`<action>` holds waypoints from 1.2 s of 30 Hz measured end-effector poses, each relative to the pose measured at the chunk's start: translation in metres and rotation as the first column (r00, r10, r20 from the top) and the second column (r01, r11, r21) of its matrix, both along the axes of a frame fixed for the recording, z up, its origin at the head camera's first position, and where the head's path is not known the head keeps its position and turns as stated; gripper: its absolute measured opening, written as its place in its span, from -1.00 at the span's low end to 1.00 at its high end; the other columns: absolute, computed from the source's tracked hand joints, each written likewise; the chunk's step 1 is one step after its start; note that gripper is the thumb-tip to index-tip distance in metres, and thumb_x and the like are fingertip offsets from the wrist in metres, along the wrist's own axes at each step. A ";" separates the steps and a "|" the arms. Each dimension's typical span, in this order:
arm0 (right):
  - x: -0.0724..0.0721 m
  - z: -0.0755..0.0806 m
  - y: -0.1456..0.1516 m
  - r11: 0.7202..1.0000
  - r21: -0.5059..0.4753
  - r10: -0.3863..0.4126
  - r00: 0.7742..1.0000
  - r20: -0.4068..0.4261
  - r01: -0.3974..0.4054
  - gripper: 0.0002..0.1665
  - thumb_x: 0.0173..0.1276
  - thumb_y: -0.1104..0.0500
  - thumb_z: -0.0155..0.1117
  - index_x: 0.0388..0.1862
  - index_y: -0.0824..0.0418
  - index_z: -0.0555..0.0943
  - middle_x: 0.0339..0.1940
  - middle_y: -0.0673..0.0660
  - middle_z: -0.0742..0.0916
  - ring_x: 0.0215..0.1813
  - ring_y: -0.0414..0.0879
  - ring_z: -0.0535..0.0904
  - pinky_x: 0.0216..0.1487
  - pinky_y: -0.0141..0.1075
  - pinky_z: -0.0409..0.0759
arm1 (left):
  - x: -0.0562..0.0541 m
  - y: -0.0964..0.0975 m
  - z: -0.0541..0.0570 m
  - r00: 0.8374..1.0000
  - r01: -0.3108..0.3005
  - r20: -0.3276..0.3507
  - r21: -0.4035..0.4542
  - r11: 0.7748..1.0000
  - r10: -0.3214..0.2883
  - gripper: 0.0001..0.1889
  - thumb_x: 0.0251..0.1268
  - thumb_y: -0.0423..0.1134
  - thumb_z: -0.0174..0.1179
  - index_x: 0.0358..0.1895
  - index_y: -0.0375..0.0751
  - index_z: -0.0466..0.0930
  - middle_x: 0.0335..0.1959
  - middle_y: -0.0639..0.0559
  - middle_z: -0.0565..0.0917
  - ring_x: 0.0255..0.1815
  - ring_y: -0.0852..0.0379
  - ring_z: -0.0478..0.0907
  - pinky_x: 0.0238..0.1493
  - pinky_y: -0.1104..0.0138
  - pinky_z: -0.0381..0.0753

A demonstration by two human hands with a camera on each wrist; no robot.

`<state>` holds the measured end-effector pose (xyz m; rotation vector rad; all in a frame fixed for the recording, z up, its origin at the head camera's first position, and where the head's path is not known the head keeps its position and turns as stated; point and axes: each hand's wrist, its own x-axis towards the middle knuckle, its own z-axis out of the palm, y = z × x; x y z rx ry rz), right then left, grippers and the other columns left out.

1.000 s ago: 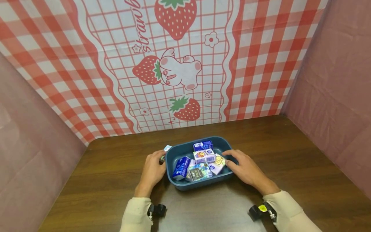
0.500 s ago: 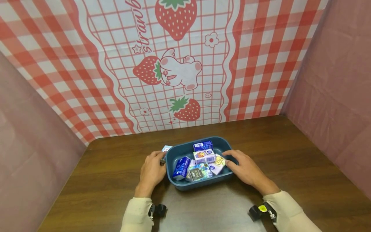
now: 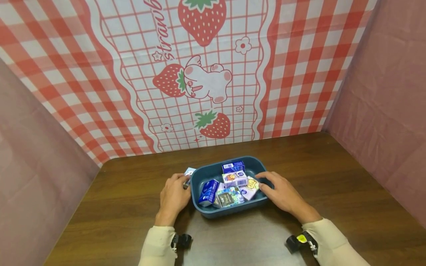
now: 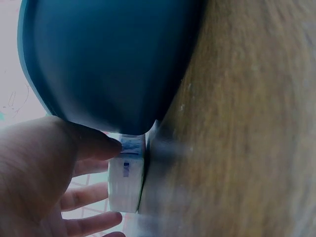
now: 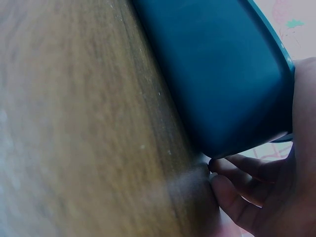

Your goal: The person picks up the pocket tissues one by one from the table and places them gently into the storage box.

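A dark teal bin (image 3: 229, 212) holds several small packs that look like pocket tissues. Among them are a blue pack (image 3: 209, 192) and a lilac pack (image 3: 235, 178). Outside the bin's left end lies one more pale tissue pack (image 4: 126, 185), partly hidden in the head view. My left hand (image 3: 173, 197) holds it, thumb on its near side and fingers beyond; the left wrist view shows the pack close against the bin. At the bin's right end my right hand (image 3: 283, 192) grips the rim, thumb and index finger over it, other fingers (image 5: 227, 192) curled low outside.
The brown wooden table (image 3: 116, 207) extends around the bin. Behind it rises a red-and-white strawberry cloth (image 3: 206, 85). Pink cloth (image 3: 382, 92) hangs on both sides. A flowered pack (image 3: 231, 197) lies at the front of the bin.
My left hand and the pale pack have shifted slightly left, and more of the pack shows beside the bin. The bin and right hand have stayed in place.
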<state>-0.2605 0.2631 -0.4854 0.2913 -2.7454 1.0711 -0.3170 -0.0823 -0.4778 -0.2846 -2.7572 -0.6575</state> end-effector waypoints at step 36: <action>0.000 0.000 0.000 1.000 -0.003 -0.003 1.000 0.001 0.003 -0.62 0.47 0.07 0.20 0.22 0.08 0.59 0.19 0.20 0.63 0.20 0.16 0.52 0.20 0.27 0.43 | 0.000 0.001 0.003 0.998 -0.056 0.015 0.000 0.998 0.056 -0.70 0.22 -0.08 0.36 0.00 -0.05 0.73 0.03 -0.06 0.65 0.02 -0.16 0.64 -0.13 -0.17 0.58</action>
